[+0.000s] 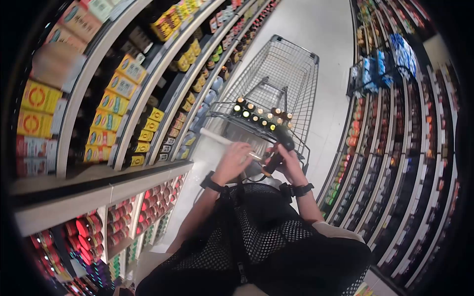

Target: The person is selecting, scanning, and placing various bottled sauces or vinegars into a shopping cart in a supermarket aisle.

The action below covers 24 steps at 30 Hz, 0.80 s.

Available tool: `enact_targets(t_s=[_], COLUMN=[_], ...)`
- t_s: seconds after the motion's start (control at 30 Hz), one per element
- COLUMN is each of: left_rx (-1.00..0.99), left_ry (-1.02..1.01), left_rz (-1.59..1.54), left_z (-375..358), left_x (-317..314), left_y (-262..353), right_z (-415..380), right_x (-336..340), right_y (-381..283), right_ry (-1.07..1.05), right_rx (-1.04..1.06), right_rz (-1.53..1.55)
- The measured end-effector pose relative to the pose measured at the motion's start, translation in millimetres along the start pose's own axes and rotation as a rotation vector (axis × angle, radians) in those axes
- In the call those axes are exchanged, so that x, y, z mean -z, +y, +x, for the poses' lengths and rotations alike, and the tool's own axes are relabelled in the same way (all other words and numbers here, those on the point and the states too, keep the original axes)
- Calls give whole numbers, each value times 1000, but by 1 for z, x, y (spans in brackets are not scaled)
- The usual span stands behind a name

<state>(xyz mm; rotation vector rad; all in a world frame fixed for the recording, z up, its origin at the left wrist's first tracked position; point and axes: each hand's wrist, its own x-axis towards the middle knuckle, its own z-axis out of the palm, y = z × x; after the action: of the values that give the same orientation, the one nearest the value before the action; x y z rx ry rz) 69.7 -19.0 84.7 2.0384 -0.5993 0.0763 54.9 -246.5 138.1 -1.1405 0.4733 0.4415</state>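
My right hand [291,165] grasps a dark bottle [283,138]
A firm wrap should prevent slips; my left hand [234,161] is at the pale bar [215,136], grip unclear.

Yellow boxes [118,85] lined shelves [89,81] at the upper left of the frame, with red-lidded containers [89,240] stacked at lower left. Blue-and-white packages [405,55] showed at upper right, pale floor [332,74] at top centre.
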Motion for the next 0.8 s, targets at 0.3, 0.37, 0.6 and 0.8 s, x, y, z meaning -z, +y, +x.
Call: enact_targets(t_s=[0.3, 0.37, 0.6, 0.8], left_rx=[149, 347, -14, 144], left_ry=[-309, -348, -383, -810], left_rz=[463, 348, 225, 691], left_z=[33, 51, 234, 248], left_x=[5, 27, -83, -235], left_y=[-97, -100, -135, -274], right_z=[53, 79, 86, 98], right_x=[125, 128, 132, 123], right_y=[-21, 16, 50, 57], right_ry=[200, 200, 342, 379], right_rx=[288, 229, -25, 43], right_rz=[1067, 1061, 874, 464])
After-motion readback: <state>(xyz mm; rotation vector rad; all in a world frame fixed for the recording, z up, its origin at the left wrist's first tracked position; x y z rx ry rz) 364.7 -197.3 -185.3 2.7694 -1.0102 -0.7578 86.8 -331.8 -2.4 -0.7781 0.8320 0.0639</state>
